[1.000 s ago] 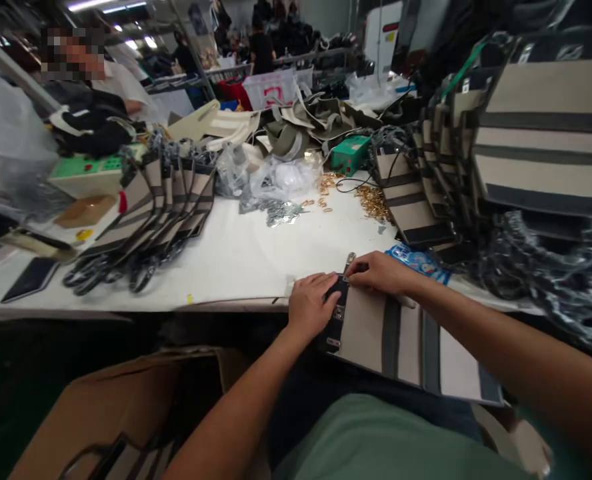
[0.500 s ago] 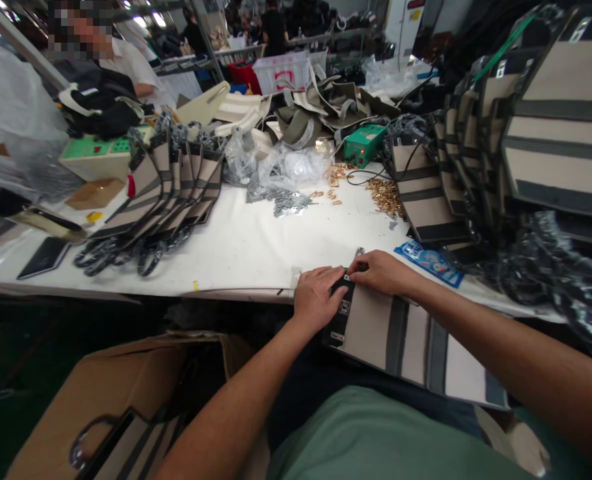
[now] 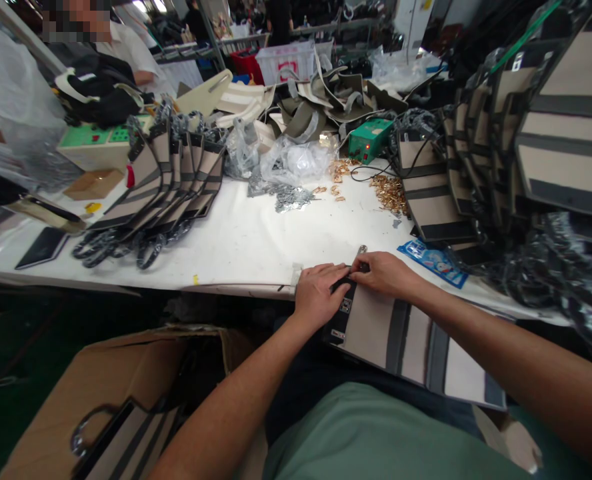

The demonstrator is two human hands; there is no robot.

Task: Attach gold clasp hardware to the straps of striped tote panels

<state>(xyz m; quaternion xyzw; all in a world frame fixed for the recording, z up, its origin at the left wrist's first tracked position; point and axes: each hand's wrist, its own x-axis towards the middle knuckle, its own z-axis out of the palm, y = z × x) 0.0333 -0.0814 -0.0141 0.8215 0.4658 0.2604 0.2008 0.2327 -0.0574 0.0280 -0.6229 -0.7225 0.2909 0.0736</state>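
Note:
A striped beige and dark-grey bag panel (image 3: 371,323) lies across my lap against the table edge, its black end strip toward the left. Two small metal fittings show on that strip, one a square metal fitting (image 3: 345,305). My left hand (image 3: 317,293) grips the panel's upper left corner, thumb on the strip and fingers over the edge. Beside it, my right hand (image 3: 382,273) is closed in a pinch at the same edge; what its fingertips hold is hidden. A narrow metal piece (image 3: 362,249) sticks up just behind those fingertips.
On the white table (image 3: 256,247) are gold-coloured hardware (image 3: 390,193), thin silver plates (image 3: 293,199), a green box (image 3: 370,140) and a blue packet (image 3: 433,261). Striped bags (image 3: 151,180) stand left, more striped bags (image 3: 476,153) right. A cardboard box (image 3: 121,373) sits below. One person is across the table.
The view has shifted slightly. Both hands stay at the panel's upper edge, with only slight finger movement; the panel stays in place.

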